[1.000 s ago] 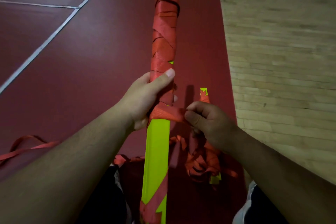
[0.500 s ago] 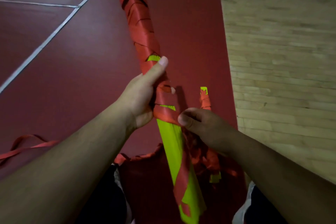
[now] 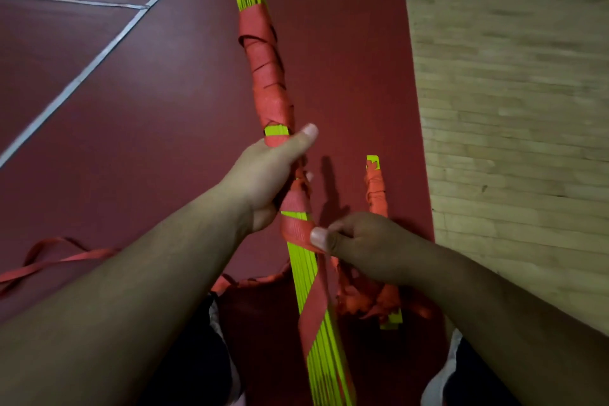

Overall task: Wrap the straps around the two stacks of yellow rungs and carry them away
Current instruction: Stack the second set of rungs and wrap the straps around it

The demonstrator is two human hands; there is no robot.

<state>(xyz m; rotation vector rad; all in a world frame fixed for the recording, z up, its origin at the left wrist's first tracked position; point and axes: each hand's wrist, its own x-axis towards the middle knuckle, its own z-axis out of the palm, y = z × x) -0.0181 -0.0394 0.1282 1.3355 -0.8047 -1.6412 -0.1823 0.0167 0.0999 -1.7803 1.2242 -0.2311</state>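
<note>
A long stack of yellow rungs [image 3: 318, 333] is held up over the floor, its far half bound in red strap [image 3: 268, 76]. My left hand [image 3: 267, 175] grips the stack at its middle, thumb along the wrapped part. My right hand [image 3: 359, 241] pinches the red strap just below, against the stack's right edge. The yellow edges show below the hands, crossed by one diagonal turn of strap. A second stack [image 3: 379, 208], shorter in view and bound in red strap, lies on the floor to the right, partly behind my right hand.
The floor here is dark red mat [image 3: 164, 109] with white lines [image 3: 99, 56]. Pale wooden flooring [image 3: 510, 109] begins at the right. Loose red strap [image 3: 59, 257] trails over the mat at the left and bunches near my knees.
The held stack has turned about its length, so its thin edges now face me. Its far end swung left, then partly back toward the middle. My right hand keeps pinching the strap.
</note>
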